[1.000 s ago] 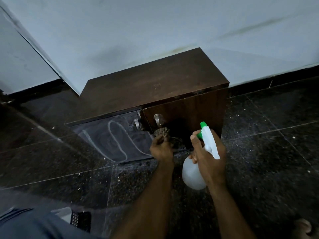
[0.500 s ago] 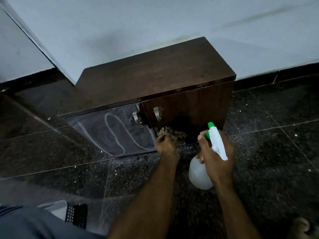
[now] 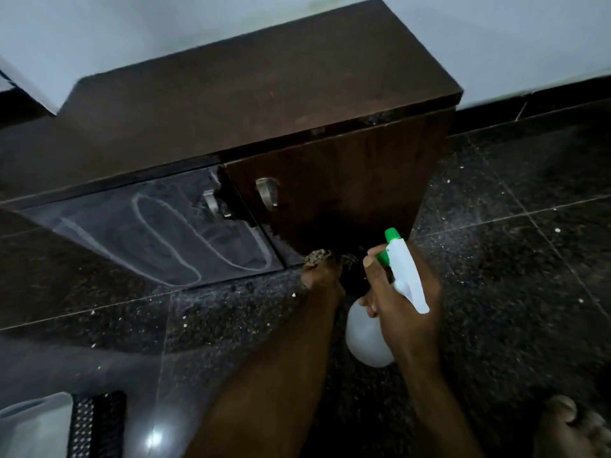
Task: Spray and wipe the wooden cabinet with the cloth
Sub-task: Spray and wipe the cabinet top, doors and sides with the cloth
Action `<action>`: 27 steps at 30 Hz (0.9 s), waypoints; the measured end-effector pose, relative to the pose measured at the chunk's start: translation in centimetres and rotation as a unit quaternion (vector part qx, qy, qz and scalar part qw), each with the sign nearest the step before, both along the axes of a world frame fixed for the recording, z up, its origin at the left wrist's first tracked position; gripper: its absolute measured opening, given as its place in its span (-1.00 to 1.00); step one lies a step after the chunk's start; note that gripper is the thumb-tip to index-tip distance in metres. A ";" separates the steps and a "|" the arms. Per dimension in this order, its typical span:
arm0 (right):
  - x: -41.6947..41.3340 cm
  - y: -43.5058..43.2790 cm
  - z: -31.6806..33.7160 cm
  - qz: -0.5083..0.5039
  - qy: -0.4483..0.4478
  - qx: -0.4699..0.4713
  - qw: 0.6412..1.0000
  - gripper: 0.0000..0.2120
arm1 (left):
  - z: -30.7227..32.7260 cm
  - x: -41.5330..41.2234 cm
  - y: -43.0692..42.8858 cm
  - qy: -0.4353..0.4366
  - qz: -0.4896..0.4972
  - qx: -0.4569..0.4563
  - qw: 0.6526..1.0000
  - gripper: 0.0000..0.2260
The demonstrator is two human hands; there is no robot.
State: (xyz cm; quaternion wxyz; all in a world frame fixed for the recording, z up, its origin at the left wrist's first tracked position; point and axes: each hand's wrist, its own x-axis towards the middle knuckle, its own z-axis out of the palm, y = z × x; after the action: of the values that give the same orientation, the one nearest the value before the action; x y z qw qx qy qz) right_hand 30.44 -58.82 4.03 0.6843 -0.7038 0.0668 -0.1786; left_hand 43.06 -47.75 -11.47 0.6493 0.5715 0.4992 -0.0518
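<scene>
A low dark wooden cabinet (image 3: 251,104) stands against the pale wall. Its right door (image 3: 347,193) is dark brown with a metal handle (image 3: 267,193). The left door (image 3: 148,233) looks dusty grey with pale wipe streaks. My left hand (image 3: 322,276) grips a mottled brown cloth (image 3: 319,255) and holds it against the bottom edge of the right door. My right hand (image 3: 400,299) holds a white spray bottle (image 3: 370,338) with a green nozzle (image 3: 391,234) pointing at the right door's lower part.
Dark speckled floor tiles (image 3: 512,292) surround the cabinet. A grey object with a black perforated part (image 3: 82,428) lies at the bottom left. A bare foot (image 3: 568,428) shows at the bottom right. A black skirting strip (image 3: 535,94) runs along the wall on the right.
The view has come closer to the cabinet. My left hand has slid the cloth down to the bottom edge of the right door. My right hand still holds the bottle beside it.
</scene>
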 end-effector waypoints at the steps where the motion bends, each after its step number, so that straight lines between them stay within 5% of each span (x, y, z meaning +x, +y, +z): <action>1: -0.1 -0.1 -0.2 0.000 0.003 -0.003 1.000 -0.97 | -0.3 -0.3 -0.5 0.017 -0.048 0.064 0.997 -0.64; 5: -0.4 -0.9 0.0 -0.019 0.011 -0.023 1.000 -0.95 | 3.0 -0.9 -0.5 -0.057 0.014 -0.125 0.990 -0.65; 8: -0.3 -1.3 1.3 -0.011 -0.001 -0.031 0.999 -0.98 | 5.8 -2.3 1.5 -0.151 0.092 -0.291 0.940 -0.73; 13: -0.1 -0.3 2.7 0.017 -0.016 -0.020 1.000 -0.98 | 10.2 -1.7 4.2 -0.237 0.217 -0.161 0.933 -0.78; 16: -0.3 0.6 2.3 0.023 -0.003 -0.012 1.000 -0.98 | 8.9 -2.8 4.4 -0.238 0.161 -0.080 0.955 -0.76; 20: -0.7 1.0 2.3 0.021 0.002 -0.017 1.000 -0.95 | 8.0 -3.5 6.1 -0.118 0.038 -0.134 0.983 -0.73; 24: -0.7 1.2 3.1 0.023 -0.013 -0.029 0.999 -0.93 | 9.9 -2.1 6.9 -0.144 0.096 -0.123 0.977 -0.90; 27: -0.6 1.0 2.7 0.038 -0.008 -0.013 0.999 -0.93 | 13.0 -1.7 7.0 -0.218 0.168 -0.153 0.949 -0.83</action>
State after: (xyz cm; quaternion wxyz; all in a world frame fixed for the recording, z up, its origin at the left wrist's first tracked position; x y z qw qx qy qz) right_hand 29.89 -57.80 6.69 0.6818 -0.7132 0.0322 -0.1594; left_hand 41.36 -40.79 1.51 0.8213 0.3701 0.4205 0.1083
